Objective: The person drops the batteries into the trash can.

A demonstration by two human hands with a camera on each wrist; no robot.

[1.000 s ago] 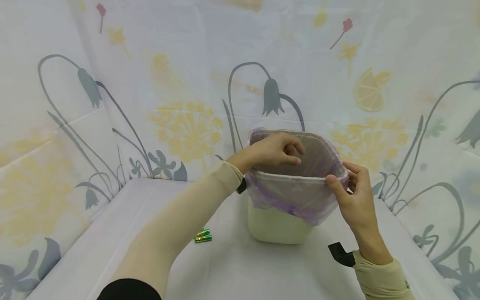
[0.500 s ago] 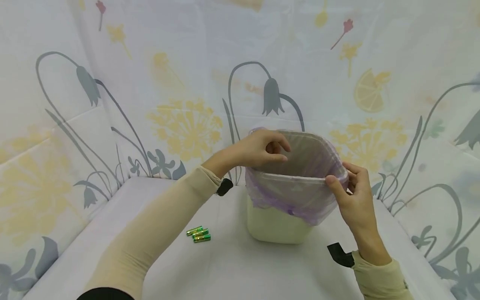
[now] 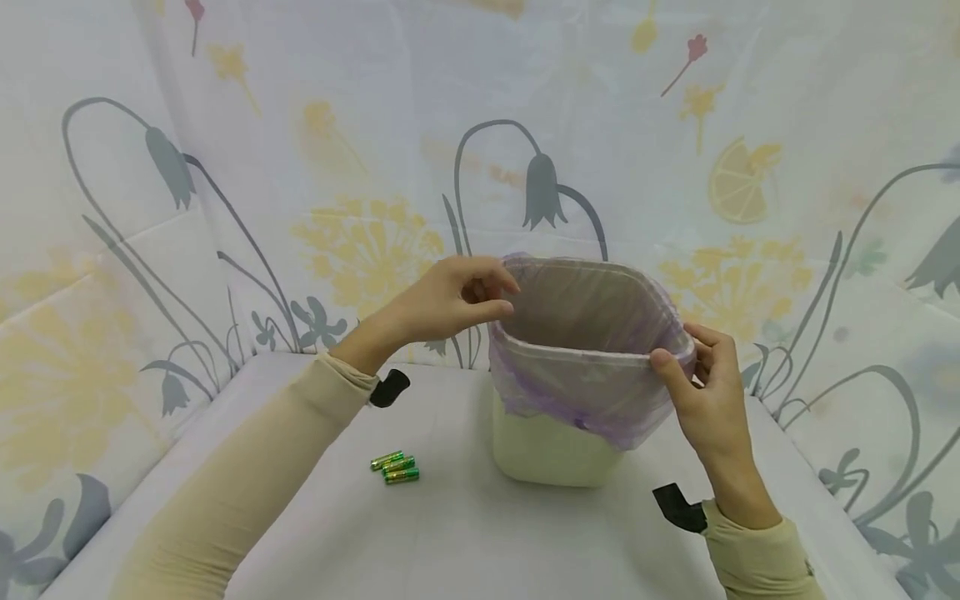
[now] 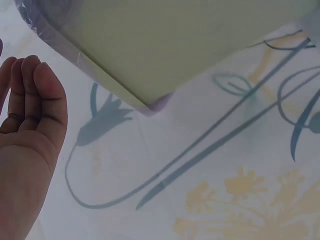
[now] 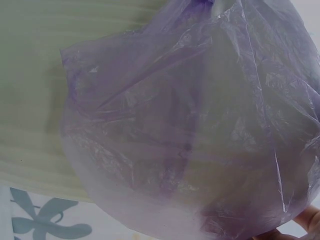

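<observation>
A pale green trash can [image 3: 555, 446] stands on the table, lined with a thin purple trash bag [image 3: 581, 392] folded over its rim. My right hand [image 3: 712, 400] pinches the bag and rim at the right front corner, thumb outside on the front. In the right wrist view the hanging bag [image 5: 165, 130] hides most of that hand. My left hand [image 3: 450, 296] is in the air just left of the can's rim, fingers loosely bent and holding nothing. The left wrist view shows that hand [image 4: 32, 115] beside the lined rim [image 4: 110, 82].
Several green and gold batteries [image 3: 397, 467] lie together on the white table [image 3: 450, 542], left of the can. A white cloth with a flower print [image 3: 360, 150] hangs behind the table and at both sides.
My left hand has moved left, from over the can's opening to beside its rim. The batteries, partly behind the left arm before, now show fully. The right hand keeps its hold.
</observation>
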